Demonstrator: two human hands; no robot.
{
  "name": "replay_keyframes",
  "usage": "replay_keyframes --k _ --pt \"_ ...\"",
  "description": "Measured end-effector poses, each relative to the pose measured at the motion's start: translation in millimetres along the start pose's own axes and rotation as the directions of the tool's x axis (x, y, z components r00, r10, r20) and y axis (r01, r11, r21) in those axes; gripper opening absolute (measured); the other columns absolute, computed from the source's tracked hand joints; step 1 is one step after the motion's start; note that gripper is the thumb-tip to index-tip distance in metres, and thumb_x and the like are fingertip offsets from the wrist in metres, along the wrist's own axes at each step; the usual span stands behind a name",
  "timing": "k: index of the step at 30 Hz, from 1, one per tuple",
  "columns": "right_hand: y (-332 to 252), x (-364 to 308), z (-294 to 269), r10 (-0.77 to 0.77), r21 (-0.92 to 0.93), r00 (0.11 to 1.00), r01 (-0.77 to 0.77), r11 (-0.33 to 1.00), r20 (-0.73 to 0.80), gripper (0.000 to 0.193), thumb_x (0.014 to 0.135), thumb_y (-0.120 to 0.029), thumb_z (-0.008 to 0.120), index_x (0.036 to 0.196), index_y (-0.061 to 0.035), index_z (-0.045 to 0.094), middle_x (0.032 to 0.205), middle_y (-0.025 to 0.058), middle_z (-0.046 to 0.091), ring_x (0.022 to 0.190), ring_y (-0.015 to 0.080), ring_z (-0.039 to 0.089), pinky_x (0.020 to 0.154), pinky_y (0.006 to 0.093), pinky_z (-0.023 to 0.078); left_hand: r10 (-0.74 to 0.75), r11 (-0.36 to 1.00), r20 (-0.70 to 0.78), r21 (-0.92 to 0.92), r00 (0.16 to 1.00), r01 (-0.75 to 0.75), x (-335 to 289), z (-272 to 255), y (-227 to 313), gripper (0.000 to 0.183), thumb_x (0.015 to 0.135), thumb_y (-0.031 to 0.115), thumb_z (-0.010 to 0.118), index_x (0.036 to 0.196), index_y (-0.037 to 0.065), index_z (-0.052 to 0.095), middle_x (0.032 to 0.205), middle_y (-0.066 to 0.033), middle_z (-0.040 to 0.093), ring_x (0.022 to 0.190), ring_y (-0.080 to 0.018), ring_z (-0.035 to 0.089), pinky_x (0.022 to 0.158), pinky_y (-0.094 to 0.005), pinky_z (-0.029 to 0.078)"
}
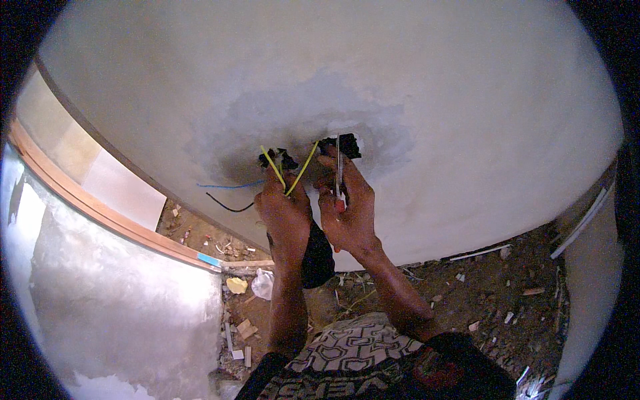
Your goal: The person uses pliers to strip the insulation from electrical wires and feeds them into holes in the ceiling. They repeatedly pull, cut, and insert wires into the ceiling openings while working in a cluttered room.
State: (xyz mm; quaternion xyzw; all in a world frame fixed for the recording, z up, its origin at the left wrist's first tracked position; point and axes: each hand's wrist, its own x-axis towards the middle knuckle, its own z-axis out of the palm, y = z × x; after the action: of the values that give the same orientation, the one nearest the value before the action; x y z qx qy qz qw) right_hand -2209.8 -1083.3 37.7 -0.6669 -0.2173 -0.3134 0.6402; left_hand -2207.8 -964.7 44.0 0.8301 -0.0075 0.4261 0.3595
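Note:
Two dark openings, a left wall hole and a right wall hole, sit side by side in the plastered wall. My left hand is closed around wires just below the left hole. Yellow wires stick up from its fingers. A blue wire and a black wire reach out to the left of it. My right hand is closed on a slim metal tool with a red end, resembling a screwdriver. The tool's shaft points up across the right hole; its tip detail is too small to read.
A grey patch of plaster surrounds the holes. Below lies a dirt floor with rubble, wood scraps and a white plastic bag. A black object shows below my hands. A wooden frame and low wall stand left.

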Motion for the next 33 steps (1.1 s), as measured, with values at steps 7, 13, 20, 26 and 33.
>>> replay_keyframes --k 7,13,20,26,33 --pt "-6 4 -9 -0.064 0.037 0.997 0.066 0.997 -0.052 0.05 0.075 0.005 0.051 0.125 0.0027 0.054 0.125 0.0266 0.057 0.117 0.0411 0.057 0.097 0.0426 0.046 0.033 0.999 -0.099 -0.04 0.995 -0.037 4 -1 18 0.024 0.09 0.009 0.055 0.107 -0.006 0.063 0.088 -0.0226 0.068 0.078 -0.0356 0.066 0.069 -0.0443 0.05" --pt "-7 1 -6 -0.067 0.039 0.995 0.07 0.997 -0.079 0.051 0.073 0.004 0.049 0.124 0.0055 0.051 0.13 0.0305 0.051 0.121 0.0464 0.052 0.102 0.0448 0.043 -0.001 0.999 -0.152 -0.052 0.988 -0.007 1 5 -9 0.029 0.09 0.009 0.054 0.112 -0.007 0.064 0.095 -0.0204 0.07 0.083 -0.0274 0.066 0.074 -0.0388 0.052" --pt "5 -14 2 -0.092 0.066 0.996 0.091 0.994 0.0 0.061 0.07 0.003 0.051 0.131 0.0074 0.043 0.135 0.0332 0.043 0.124 0.0512 0.044 0.105 0.049 0.041 -0.219 0.953 -0.003 -0.215 0.976 0.213 5 -6 3 0.029 0.092 0.009 0.055 0.113 -0.006 0.065 0.083 -0.0065 0.065 0.066 -0.0114 0.052 0.058 -0.0269 0.044" --pt "1 -11 -6 -0.034 -0.059 0.999 0.036 0.998 0.024 0.067 0.07 0.001 0.052 0.134 0.0117 0.036 0.135 0.0356 0.042 0.123 0.0528 0.044 0.105 0.0505 0.04 -0.188 0.958 0.006 -0.221 0.982 0.185 4 -6 1 0.027 0.091 0.008 0.055 0.11 -0.007 0.066 0.081 -0.0056 0.064 0.068 -0.0112 0.052 0.058 -0.0274 0.044" --pt "-2 -11 -16 -0.047 -0.046 0.997 0.05 0.998 0.068 0.071 0.069 -0.002 0.054 0.136 0.0122 0.033 0.137 0.0354 0.04 0.124 0.0527 0.043 0.107 0.0535 0.037 -0.167 0.976 -0.04 -0.147 0.985 0.16 10 3 -17 0.03 0.087 0.008 0.055 0.111 -0.007 0.065 0.082 -0.0066 0.066 0.069 -0.0121 0.055 0.058 -0.0275 0.044"
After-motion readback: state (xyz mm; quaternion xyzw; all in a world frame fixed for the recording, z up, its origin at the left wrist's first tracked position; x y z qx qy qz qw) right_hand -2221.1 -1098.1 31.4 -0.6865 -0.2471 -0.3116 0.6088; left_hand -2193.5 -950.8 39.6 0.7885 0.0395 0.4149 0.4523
